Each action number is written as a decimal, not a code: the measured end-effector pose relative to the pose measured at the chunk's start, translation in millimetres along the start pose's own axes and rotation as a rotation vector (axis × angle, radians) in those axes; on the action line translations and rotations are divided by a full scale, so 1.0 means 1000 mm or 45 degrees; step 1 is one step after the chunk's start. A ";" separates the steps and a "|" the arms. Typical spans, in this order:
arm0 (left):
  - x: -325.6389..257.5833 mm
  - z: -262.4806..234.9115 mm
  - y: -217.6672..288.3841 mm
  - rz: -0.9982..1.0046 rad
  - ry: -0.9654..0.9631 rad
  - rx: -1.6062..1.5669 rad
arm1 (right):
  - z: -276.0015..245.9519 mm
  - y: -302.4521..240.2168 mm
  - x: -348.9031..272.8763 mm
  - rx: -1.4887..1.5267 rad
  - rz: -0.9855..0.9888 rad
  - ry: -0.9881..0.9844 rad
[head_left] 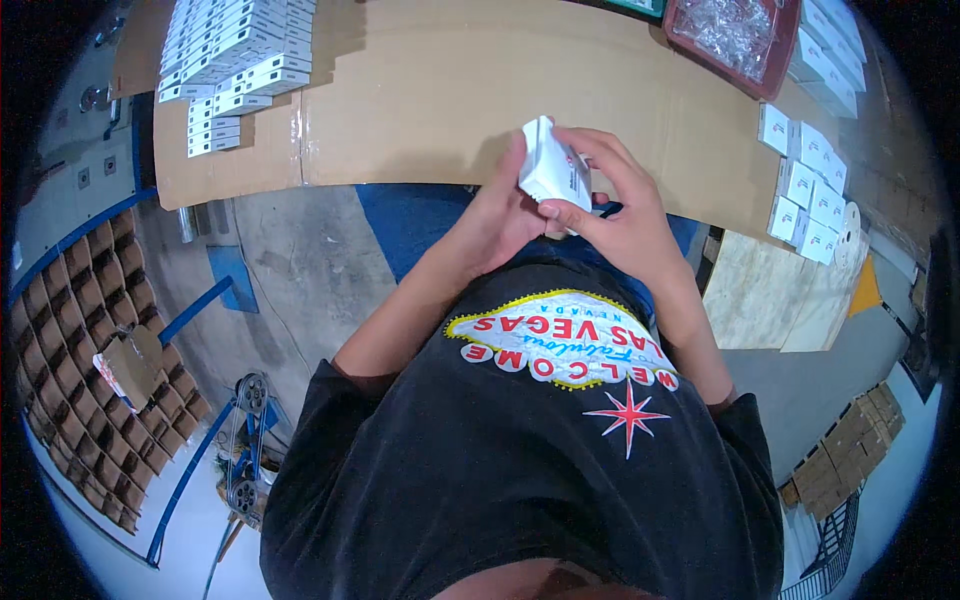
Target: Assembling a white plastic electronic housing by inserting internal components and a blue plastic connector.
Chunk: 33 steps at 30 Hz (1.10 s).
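A small white box with dark print is held between my two hands, just over the near edge of the cardboard-covered table. My left hand grips its left side and lower end from below. My right hand is closed round the other side, its thumb pressed near the box's lower corner and its fingers bent over the upper right edge. The far side of the box, and part of the left fingers, are hidden behind it.
Many white boxes are stacked at the table's far left. A dark red tray of clear plastic pieces stands far right, with more white boxes nearer. Bare cardboard covers the tabletop. A divided cardboard rack is at left.
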<state>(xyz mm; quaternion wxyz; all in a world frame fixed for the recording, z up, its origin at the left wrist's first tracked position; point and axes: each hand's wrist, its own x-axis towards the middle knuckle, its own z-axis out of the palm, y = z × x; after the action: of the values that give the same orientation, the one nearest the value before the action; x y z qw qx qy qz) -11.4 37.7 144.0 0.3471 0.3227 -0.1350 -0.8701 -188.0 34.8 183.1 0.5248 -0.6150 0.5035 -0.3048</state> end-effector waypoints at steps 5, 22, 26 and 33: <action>0.001 -0.015 -0.023 0.097 -0.003 0.344 | -0.004 0.004 0.001 -0.133 -0.111 0.000; 0.002 -0.010 -0.041 0.583 0.165 0.609 | 0.017 0.010 -0.002 -0.327 -0.392 0.169; 0.004 -0.012 -0.038 0.598 0.189 0.717 | 0.014 0.007 0.002 -0.521 -0.475 0.186; 0.009 0.004 -0.025 0.824 0.271 0.878 | 0.023 0.007 0.000 -0.221 -0.347 0.220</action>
<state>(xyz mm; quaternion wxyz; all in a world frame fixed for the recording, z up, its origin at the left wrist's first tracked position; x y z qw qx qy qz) -31.7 49.5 131.8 0.4846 0.4476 -0.4726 -0.5843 -169.9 42.8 170.1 0.3785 -0.6920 0.4830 -0.3803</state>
